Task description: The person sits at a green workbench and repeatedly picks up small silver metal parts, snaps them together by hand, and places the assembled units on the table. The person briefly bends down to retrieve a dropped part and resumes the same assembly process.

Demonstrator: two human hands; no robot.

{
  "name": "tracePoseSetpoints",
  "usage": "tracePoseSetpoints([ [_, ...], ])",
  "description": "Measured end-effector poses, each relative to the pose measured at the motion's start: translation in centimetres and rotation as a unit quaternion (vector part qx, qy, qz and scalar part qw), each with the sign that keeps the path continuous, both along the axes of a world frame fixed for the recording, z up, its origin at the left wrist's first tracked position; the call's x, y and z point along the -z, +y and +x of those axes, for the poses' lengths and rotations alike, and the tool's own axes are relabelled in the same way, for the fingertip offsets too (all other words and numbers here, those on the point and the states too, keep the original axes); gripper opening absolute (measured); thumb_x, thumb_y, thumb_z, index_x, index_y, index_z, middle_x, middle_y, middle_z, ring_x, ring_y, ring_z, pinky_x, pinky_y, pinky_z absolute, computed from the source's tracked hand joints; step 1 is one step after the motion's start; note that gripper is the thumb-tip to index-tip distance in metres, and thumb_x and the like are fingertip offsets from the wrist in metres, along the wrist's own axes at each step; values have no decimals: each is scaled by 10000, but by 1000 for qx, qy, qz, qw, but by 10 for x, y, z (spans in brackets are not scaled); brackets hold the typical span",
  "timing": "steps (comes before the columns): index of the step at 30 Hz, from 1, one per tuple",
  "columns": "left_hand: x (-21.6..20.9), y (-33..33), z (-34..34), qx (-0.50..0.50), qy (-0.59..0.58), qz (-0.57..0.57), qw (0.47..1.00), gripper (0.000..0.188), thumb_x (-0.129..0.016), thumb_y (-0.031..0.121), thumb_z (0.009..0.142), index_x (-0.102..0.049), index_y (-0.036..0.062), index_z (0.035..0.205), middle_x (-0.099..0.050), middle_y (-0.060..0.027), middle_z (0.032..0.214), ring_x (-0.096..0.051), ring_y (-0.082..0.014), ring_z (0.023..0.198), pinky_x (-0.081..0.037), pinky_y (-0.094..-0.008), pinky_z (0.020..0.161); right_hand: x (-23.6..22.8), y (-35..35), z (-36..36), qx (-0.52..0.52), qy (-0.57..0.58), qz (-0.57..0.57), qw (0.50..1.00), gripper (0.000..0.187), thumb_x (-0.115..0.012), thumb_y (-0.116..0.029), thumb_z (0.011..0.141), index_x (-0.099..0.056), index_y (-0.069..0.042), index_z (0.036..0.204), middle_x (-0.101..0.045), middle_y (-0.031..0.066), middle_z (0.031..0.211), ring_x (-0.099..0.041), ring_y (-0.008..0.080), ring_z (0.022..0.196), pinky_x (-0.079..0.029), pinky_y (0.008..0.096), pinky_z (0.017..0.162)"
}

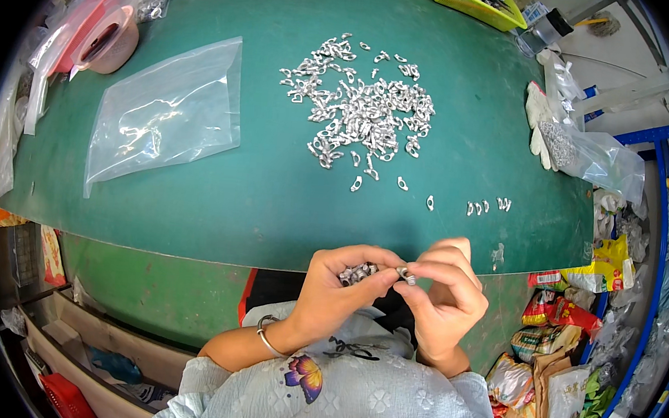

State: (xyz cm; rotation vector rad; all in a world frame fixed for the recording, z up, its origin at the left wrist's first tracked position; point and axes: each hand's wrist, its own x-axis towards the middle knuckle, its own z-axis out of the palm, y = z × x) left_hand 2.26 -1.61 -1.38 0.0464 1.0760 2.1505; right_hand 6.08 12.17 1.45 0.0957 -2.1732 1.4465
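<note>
My left hand point(329, 291) is curled around several small silvery metal fittings point(357, 274), held in front of the table's near edge. Between the fingertips of my right hand point(447, 298) is one more small metal fitting point(405, 274); the left thumb and forefinger reach up close to it. A loose pile of the same ring-shaped fittings point(373, 118) spreads over the middle of the green table point(264, 203). To its lower right, a few single fittings point(477, 208) lie in a short row.
A flat clear plastic bag point(170, 117) lies on the table's left. Pink baskets point(112, 42) stand at the far left, a yellow tray point(476, 4) at the back right. White gloves point(539, 123) and a filled bag point(590, 154) lie by the right edge, near a blue rack point(657, 234).
</note>
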Motion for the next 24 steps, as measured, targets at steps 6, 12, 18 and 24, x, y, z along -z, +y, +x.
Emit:
tracePoseSetpoints([
  [6,-1,0,-1,-18,12,16,1000,113,-619,33,817,-644,-11,917,-622,-19,800,-529,-45,687,-424,-181,588,-2,-1,1,17,12,39,999,253,-734,68,570,-647,13,802,-610,83,731,-501,205,707,-402,295,622],
  [12,-2,-2,-3,-42,138,-12,990,114,-615,-20,787,-641,-24,898,-635,-59,842,-545,-74,747,-430,-206,655,-7,-1,3,12,3,30,999,250,-725,79,580,-642,17,808,-627,90,750,-510,209,708,-408,298,632],
  [18,-6,-2,-3,-22,92,-3,996,103,-615,-20,787,-642,-22,886,-636,-60,829,-545,-73,731,-421,-209,645,-5,-1,4,9,6,-2,1000,243,-731,70,578,-642,16,797,-634,93,752,-510,206,707,-407,305,636],
  [24,-6,-3,-2,-26,97,1,995,112,-619,-25,784,-641,-20,894,-627,-55,827,-536,-70,731,-410,-201,634,-7,-1,3,7,9,11,1000,231,-725,69,585,-643,18,795,-629,89,753,-504,207,703,-404,305,631],
])
